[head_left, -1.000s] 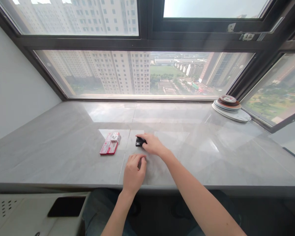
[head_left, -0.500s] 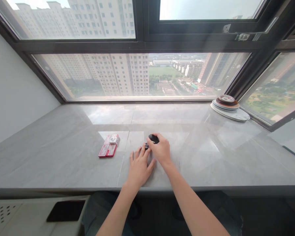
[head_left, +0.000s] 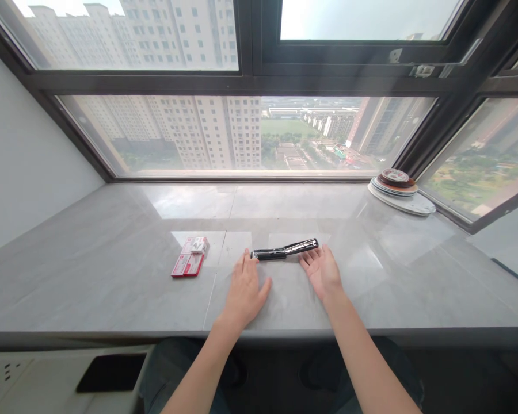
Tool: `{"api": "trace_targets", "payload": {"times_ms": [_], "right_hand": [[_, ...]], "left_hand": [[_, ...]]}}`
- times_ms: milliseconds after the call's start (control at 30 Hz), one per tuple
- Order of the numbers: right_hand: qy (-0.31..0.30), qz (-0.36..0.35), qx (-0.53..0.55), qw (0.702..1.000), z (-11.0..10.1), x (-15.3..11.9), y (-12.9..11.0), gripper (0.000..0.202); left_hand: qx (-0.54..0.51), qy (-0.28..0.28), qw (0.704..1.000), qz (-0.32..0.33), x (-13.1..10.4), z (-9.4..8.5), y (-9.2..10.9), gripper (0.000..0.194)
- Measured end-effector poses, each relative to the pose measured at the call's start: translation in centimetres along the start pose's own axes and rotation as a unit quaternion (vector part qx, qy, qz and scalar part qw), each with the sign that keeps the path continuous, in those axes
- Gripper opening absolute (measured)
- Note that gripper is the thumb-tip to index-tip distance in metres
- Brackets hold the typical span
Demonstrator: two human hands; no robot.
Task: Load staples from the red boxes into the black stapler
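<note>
A black and silver stapler [head_left: 285, 250] lies opened out on the grey marble counter [head_left: 125, 299], its right part angled up and away to the right. At its left end, my left hand [head_left: 244, 287] rests palm down, fingertips touching or very near it, fingers apart. Under and beside the right end, my right hand [head_left: 322, 270] is turned palm up with the fingers spread, not closed on it. Left of the hands sit red and white staple boxes [head_left: 189, 264], with a small white box [head_left: 199, 245] on top.
Stacked plates [head_left: 399, 190] stand at the back right by the window frame [head_left: 242, 83]. A black phone-like slab [head_left: 111, 372] lies on a pale perforated surface [head_left: 30, 379] below the counter's front edge, at the lower left.
The stapler, mostly hidden by my hands before, now lies opened out in full view. My right hand has moved right and turned palm up, its fingers open. My left hand has barely moved.
</note>
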State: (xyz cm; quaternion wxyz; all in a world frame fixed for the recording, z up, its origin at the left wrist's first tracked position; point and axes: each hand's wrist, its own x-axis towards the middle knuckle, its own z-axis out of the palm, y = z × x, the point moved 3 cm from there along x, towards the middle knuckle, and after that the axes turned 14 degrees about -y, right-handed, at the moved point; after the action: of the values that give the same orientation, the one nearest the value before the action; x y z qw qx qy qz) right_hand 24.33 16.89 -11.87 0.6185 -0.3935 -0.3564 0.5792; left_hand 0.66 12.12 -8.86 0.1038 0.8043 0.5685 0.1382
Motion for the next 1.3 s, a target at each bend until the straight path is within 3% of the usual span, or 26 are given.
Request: {"api": "trace_targets", "payload": {"times_ms": [67,200,267,333,400,533,600,700,800,900,1133,1300], "right_hand": [[-0.008,0.001,0.024,1.000,-0.7,-2.1,-0.1,0.036],[-0.022,0.019,-0.011,1.000,-1.4,-7.0,-0.7,0.032],[-0.040,0.056,-0.054,0.996,-1.1,-8.8,-0.9,0.033],[-0.068,0.093,-0.103,0.988,-0.6,-9.6,-0.9,0.036],[-0.102,0.119,-0.162,0.974,0.3,-9.7,-0.7,0.043],[-0.188,0.154,-0.272,0.931,2.7,-8.5,0.3,0.048],[-0.234,0.175,-0.294,0.910,4.0,-7.7,0.8,0.044],[-0.272,0.209,-0.299,0.891,5.1,-6.3,1.3,0.040],[-0.249,0.228,-0.306,0.890,4.8,-5.1,1.6,0.034],[-0.238,0.237,-0.309,0.890,4.4,-4.7,1.8,0.031],[-0.259,0.208,-0.333,0.882,4.9,-4.6,1.4,0.040],[-0.256,0.242,-0.365,0.862,2.6,-3.5,-0.1,0.042]], "left_hand": [[0.003,0.036,0.999,-0.030,-0.5,-1.1,-1.3,0.046],[0.044,0.130,0.968,-0.211,-2.7,-3.6,-6.3,0.052],[0.070,0.138,0.949,-0.276,-4.1,-4.1,-8.5,0.050],[0.085,0.130,0.943,-0.293,-5.1,-4.2,-9.8,0.044],[0.074,0.112,0.957,-0.258,-5.6,-4.0,-10.1,0.037],[-0.043,0.036,0.996,-0.068,-4.7,-3.1,-7.6,0.025],[-0.109,-0.004,0.994,0.012,-3.7,-2.7,-5.5,0.019],[-0.177,-0.049,0.980,0.080,-2.0,-2.2,-2.6,0.014],[-0.216,-0.057,0.970,0.100,-0.9,-1.9,-1.3,0.029],[-0.212,-0.047,0.973,0.084,-0.7,-2.0,-1.6,0.045],[-0.218,-0.055,0.971,0.085,-0.5,-1.8,-2.2,0.041],[-0.245,-0.060,0.964,0.086,-0.4,-1.5,-2.3,0.038]]}}
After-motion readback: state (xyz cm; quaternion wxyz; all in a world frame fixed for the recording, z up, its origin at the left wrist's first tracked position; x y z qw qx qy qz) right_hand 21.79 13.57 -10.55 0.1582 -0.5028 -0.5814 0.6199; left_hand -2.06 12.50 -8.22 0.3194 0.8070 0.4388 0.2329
